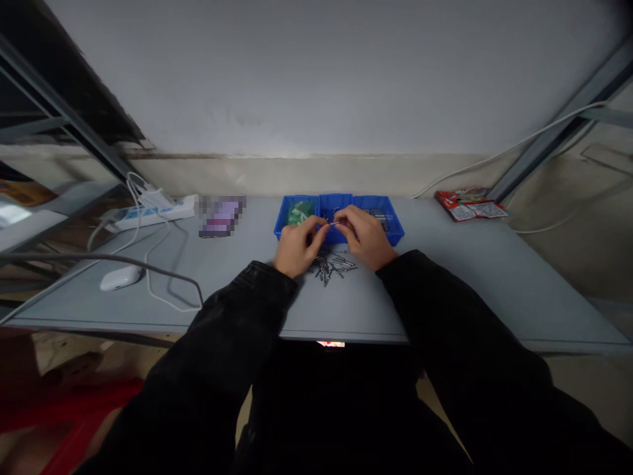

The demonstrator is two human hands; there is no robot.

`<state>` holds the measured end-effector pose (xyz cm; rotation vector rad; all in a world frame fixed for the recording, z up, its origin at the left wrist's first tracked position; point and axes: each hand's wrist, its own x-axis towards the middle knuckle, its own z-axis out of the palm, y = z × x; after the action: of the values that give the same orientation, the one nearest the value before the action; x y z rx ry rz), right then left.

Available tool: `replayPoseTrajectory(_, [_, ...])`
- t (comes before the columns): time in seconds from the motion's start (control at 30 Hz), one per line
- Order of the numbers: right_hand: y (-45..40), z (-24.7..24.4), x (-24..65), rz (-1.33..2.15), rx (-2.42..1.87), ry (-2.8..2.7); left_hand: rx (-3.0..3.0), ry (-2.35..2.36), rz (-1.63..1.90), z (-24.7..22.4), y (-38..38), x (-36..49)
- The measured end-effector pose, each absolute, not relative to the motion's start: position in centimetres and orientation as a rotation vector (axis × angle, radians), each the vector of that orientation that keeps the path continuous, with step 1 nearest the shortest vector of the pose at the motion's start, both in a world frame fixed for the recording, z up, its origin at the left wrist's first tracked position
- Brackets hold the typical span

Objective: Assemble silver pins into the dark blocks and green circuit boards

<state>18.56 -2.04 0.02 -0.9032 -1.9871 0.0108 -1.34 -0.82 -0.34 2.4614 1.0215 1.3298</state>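
My left hand and my right hand meet in front of the blue bins. Between their fingertips is a thin metal pin, pinched from both sides; its exact shape is too small to make out. Below the hands a loose pile of small metal pins lies on the table. Behind them stand three joined blue bins. The left bin holds green pieces, the middle one a few small metal parts, and the right one silvery rods, partly hidden by my right hand.
On the grey table a phone lies left of the bins. Farther left are a white power strip, a white case and loose cables. Red packets lie at the back right. A wall closes off the back.
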Motion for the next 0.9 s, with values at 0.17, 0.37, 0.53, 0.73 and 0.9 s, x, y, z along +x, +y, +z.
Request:
replayPoseTrajectory(0.17, [-1.88, -0.08, 18.71, 0.002, -0.909, -2.006, 2.470, 0.990, 1.321, -0.28, -0.94, -1.30])
replayPoseTrajectory(0.37, [-1.98, -0.06, 18.64, -0.007, -0.932, -2.019, 2.466, 0.994, 1.344, -0.27, -0.98, -1.33])
replayPoseTrajectory(0.53, [-2.06, -0.02, 18.60, 0.018, -0.935, -2.022, 2.462, 1.020, 1.330, -0.34, -0.94, -1.37])
replayPoseTrajectory(0.73, [-2.16, 0.15, 18.57, 0.040, -0.918, -2.025, 2.441, 1.042, 1.341, -0.26, -1.01, -1.33])
replayPoseTrajectory(0.9, [-2.28, 0.16, 18.52, 0.032, -0.917, -2.031, 2.443, 1.043, 1.319, -0.26, -0.95, -1.35])
